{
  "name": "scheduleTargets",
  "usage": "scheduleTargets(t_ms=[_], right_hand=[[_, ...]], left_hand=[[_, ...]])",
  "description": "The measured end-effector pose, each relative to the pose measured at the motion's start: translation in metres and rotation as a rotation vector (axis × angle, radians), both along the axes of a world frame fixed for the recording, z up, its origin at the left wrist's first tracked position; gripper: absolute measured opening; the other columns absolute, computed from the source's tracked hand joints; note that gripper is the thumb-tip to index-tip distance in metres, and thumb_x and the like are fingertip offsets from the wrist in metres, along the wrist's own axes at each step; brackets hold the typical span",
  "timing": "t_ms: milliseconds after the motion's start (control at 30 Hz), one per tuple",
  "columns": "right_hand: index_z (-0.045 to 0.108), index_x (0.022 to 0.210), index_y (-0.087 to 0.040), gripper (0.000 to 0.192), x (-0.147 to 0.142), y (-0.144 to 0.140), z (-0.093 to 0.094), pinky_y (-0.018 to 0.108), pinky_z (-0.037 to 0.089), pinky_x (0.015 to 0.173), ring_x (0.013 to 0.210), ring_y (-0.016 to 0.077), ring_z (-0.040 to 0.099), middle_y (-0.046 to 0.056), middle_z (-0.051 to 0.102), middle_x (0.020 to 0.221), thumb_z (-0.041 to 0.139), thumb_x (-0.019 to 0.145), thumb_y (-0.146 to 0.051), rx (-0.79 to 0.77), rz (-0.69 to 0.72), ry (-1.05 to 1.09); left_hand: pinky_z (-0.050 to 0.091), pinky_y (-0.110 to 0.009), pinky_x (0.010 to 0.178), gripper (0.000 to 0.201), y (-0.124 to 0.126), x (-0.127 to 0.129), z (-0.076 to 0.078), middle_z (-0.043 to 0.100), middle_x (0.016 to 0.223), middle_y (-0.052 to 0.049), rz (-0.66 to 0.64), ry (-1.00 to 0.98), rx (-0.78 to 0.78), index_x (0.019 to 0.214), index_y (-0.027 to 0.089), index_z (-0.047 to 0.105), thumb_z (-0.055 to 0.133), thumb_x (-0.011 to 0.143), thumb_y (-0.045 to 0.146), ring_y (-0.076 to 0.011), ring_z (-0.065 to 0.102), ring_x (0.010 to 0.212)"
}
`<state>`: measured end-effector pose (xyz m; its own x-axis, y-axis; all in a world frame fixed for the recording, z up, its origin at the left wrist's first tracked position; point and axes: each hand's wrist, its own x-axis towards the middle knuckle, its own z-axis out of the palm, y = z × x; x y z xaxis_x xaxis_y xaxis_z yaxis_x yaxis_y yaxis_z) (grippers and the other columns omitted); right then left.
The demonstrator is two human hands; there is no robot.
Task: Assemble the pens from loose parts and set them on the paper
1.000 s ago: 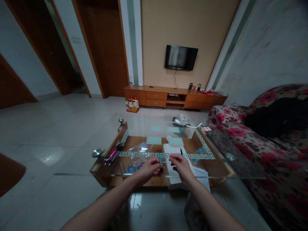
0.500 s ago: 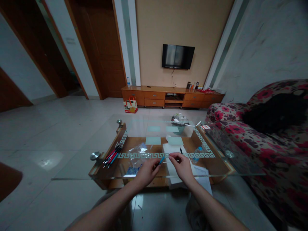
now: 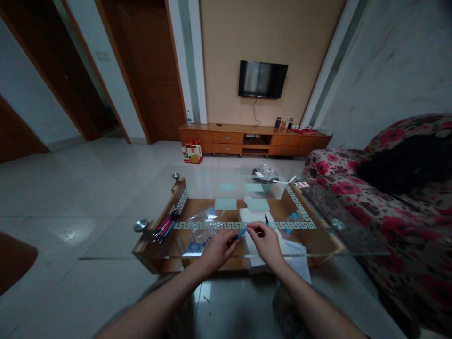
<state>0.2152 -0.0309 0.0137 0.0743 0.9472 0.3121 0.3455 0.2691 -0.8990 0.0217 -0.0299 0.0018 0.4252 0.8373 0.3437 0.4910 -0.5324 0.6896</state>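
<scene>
- Step looks like fitting a thin part into the blue pen: the person should keep both pieces in line, push straight, and work low over the surface near its front edge.
- Left hand: fingers closed round the pen, tip pointing up-right.
- Right hand: thumb and forefinger pinched just off the pen tip; what they pinch is too small to tell.
- Spare pens lie at the left edge; bag and paper lie behind the hands.
</scene>
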Motion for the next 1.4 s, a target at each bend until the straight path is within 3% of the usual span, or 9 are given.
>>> scheduleTargets(t_ms=[400,600,767,1000,1200,1400], right_hand=[[0.069,0.1,-0.022,0.022,-0.004,-0.006,0.004,0.026,0.05,0.067,0.088,0.0177,0.063,0.006,0.068,0.1,0.051,0.088,-0.029,0.05,0.109,-0.08],[0.064,0.11,-0.019,0.029,0.009,0.005,0.008,0.028,0.051,0.071,0.086,0.0183,0.063,0.009,0.067,0.105,0.052,0.087,-0.032,0.022,0.061,0.018],[0.065,0.097,-0.016,0.024,0.035,0.02,0.001,0.032,0.049,0.076,0.082,0.0196,0.062,0.009,0.069,0.098,0.053,0.083,-0.032,0.051,-0.112,-0.017],[0.064,0.097,-0.015,0.025,0.061,0.031,-0.003,0.032,0.048,0.074,0.078,0.0188,0.06,0.01,0.067,0.098,0.047,0.082,-0.026,0.069,-0.226,-0.252],[0.064,0.102,-0.018,0.027,0.074,0.033,-0.009,0.032,0.044,0.085,0.092,0.0205,0.059,0.008,0.063,0.099,0.049,0.08,-0.018,0.068,-0.16,-0.591],[0.063,0.105,-0.02,0.027,0.071,0.033,-0.015,0.03,0.043,0.084,0.092,0.0211,0.059,0.008,0.062,0.1,0.054,0.08,-0.017,-0.031,-0.122,-0.709]], left_hand=[[0.047,-0.028,0.074,0.026,-0.002,0.002,0.002,0.069,0.095,-0.006,0.009,-0.113,-0.069,0.11,0.022,0.066,0.053,0.088,0.029,-0.0178,0.061,0.082],[0.05,-0.027,0.071,0.027,0.008,0.007,-0.005,0.068,0.084,-0.006,0.05,-0.563,-0.43,0.094,0.016,0.063,0.058,0.086,0.041,-0.0167,0.063,0.077],[0.052,-0.028,0.075,0.032,0.014,0.006,-0.008,0.069,0.087,-0.007,0.081,-0.783,-0.594,0.094,0.014,0.059,0.064,0.082,0.043,-0.0172,0.066,0.083],[0.051,-0.025,0.07,0.033,0.013,0.007,-0.01,0.069,0.083,-0.005,0.076,-0.767,-0.591,0.091,0.015,0.057,0.065,0.081,0.045,-0.0149,0.066,0.077],[0.049,-0.023,0.061,0.038,0.015,0.006,-0.014,0.069,0.087,-0.006,0.099,-0.732,-0.598,0.095,0.015,0.057,0.065,0.079,0.049,-0.0163,0.067,0.075],[0.047,-0.021,0.058,0.039,0.011,0.005,-0.007,0.068,0.09,-0.006,0.114,-0.703,-0.605,0.096,0.016,0.059,0.065,0.078,0.05,-0.0159,0.068,0.074]])
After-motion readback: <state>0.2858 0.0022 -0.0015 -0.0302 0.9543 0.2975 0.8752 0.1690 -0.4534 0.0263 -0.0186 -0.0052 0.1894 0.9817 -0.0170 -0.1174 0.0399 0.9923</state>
